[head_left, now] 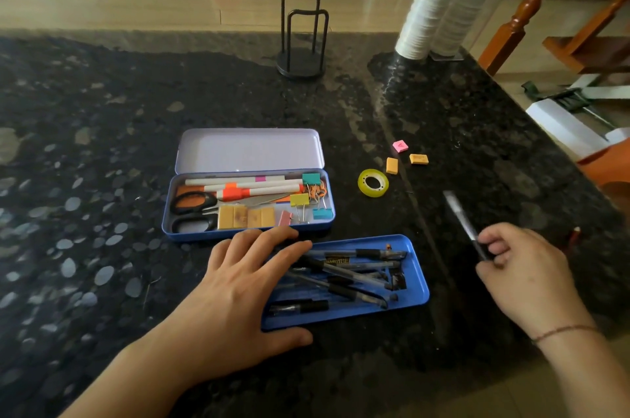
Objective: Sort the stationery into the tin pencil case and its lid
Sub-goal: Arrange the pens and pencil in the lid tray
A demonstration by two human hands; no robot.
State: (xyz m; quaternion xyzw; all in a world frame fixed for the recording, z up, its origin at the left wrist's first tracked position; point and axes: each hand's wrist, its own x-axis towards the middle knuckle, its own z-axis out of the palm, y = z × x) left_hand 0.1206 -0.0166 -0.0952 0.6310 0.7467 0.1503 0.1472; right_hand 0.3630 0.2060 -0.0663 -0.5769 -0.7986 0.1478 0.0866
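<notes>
Right hand [518,267] pinches slim black-barrelled pen [465,223] mid-shaft, just right of blue tin tray [417,284] of pens. Left hand [245,281] flat, fingers spread, steadying tray. Pen likely light, stiff, smooth; grip mid-barrel.

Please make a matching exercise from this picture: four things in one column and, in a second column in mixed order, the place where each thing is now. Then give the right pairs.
Things:
1. scissors
2. tape roll
3. black pens
4. grey pen

Places:
A. held in the right hand
B. in the blue lid, under the left hand
C. loose on the counter, beside small erasers
D. in the open tin case, at its left end

Pairs: 1-D, 2-C, 3-B, 4-A
</notes>
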